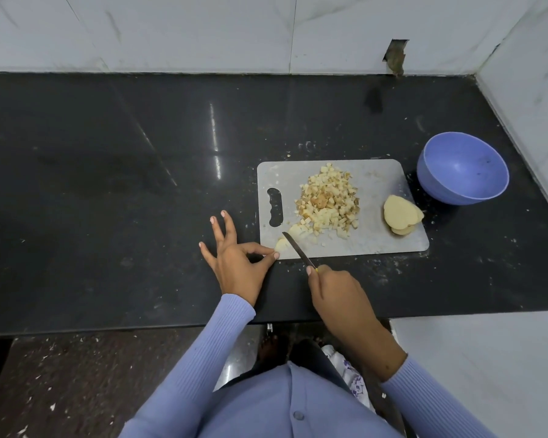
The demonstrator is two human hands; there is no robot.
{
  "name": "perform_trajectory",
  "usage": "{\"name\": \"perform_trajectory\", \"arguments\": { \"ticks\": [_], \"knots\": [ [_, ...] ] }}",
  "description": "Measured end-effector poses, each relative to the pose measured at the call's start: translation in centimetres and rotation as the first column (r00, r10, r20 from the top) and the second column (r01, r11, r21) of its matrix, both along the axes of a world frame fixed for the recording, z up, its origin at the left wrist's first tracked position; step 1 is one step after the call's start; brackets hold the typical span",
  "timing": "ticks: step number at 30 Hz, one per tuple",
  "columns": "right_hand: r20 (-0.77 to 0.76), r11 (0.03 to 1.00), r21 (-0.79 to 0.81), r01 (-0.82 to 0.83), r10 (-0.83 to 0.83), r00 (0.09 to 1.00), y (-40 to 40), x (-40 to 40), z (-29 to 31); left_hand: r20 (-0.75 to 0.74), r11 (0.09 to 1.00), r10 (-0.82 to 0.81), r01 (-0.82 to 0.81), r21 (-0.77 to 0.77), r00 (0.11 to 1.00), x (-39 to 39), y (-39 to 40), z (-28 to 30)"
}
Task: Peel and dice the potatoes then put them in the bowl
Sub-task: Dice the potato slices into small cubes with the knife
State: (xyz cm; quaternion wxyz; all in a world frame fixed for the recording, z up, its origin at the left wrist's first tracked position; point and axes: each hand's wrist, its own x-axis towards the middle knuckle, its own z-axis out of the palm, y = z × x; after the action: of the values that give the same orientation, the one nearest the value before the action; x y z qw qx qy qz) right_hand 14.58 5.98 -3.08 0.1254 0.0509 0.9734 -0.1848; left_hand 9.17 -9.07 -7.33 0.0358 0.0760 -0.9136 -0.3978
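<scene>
A grey cutting board (377, 181) lay flat on the black counter (108, 184), its handle slot toward the left. A heap of diced potato (328, 200) sat on the board left of centre, some cubes showing brown patches. A few loose cubes trailed from the heap toward the near left corner of the board.

At that near left corner lay a small pale potato piece (282, 244), partly cut. The left hand (234, 257) rested just off the board's left edge; its grip was a pinch, thumb and forefinger tips meeting at the edge of this piece, the other three fingers spread and raised over the counter.

The right hand (339, 289) was closed around the handle of a knife (299, 250). The handle was almost wholly hidden in the fist; only a small yellow part showed. The forefinger lay along the top near the blade. The dark blade pointed up and left, its tip at the potato piece beside the left fingertips. Whether the edge was touching the board could not be told.

Peeled potato halves (400, 213), stacked, sat near the board's right edge, well apart from the heap.

A blue bowl (462, 169) stood on the counter just beyond the board's far right corner, close to the wall. No potato was visible in it.

Small pale scraps dotted the counter around the board. Both sleeves were light blue ribbed knit.
</scene>
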Motion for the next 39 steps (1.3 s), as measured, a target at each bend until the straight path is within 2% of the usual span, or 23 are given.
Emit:
{"name": "perform_trajectory", "arguments": {
  "ticks": [6, 19, 22, 24, 27, 30, 35, 39],
  "knots": [
    [0.026, 0.994, 0.073, -0.08, 0.078, 0.997, -0.6, -1.0, -0.8, 0.028, 1.0, -0.007, 0.007, -0.013, 1.0, -0.3, 0.2, -0.1],
    [0.164, 0.988, 0.127, -0.092, 0.071, 0.984, 0.5, 1.8, -0.5, -0.004, 0.988, -0.072, 0.071, -0.135, 0.997, -1.1, 0.7, 0.0],
    [0.166, 0.995, 0.07, -0.071, 0.058, 0.984, 1.3, 1.8, -0.3, -0.09, 0.975, -0.118, 0.098, -0.2, 0.989, -0.7, 0.8, 0.2],
    [0.143, 1.0, -0.022, -0.008, 0.011, 0.99, 2.1, 1.4, -0.2, -0.116, 0.978, -0.139, 0.118, -0.173, 0.983, -0.6, 0.9, 0.5],
    [0.08, 0.986, -0.123, 0.113, -0.104, 0.991, 4.1, 0.6, -0.6, 0.028, 0.987, -0.156, 0.156, -0.027, 0.987, -1.3, 1.0, 1.1],
    [0.048, 0.97, -0.144, 0.198, -0.193, 0.98, 5.6, 0.1, -0.9, 0.122, 0.982, -0.188, 0.19, -0.006, 0.975, -2.4, 1.5, 1.6],
    [0.044, 0.949, -0.163, 0.27, -0.267, 0.963, 6.1, -0.7, -1.3, 0.139, 0.982, -0.186, 0.183, 0.036, 0.973, -3.6, 2.9, 2.0],
    [0.022, 0.907, -0.27, 0.323, -0.329, 0.944, 5.3, -1.5, -1.3, 0.119, 0.979, -0.202, 0.195, 0.063, 0.972, -4.6, 4.4, 2.2]
  ]
}}
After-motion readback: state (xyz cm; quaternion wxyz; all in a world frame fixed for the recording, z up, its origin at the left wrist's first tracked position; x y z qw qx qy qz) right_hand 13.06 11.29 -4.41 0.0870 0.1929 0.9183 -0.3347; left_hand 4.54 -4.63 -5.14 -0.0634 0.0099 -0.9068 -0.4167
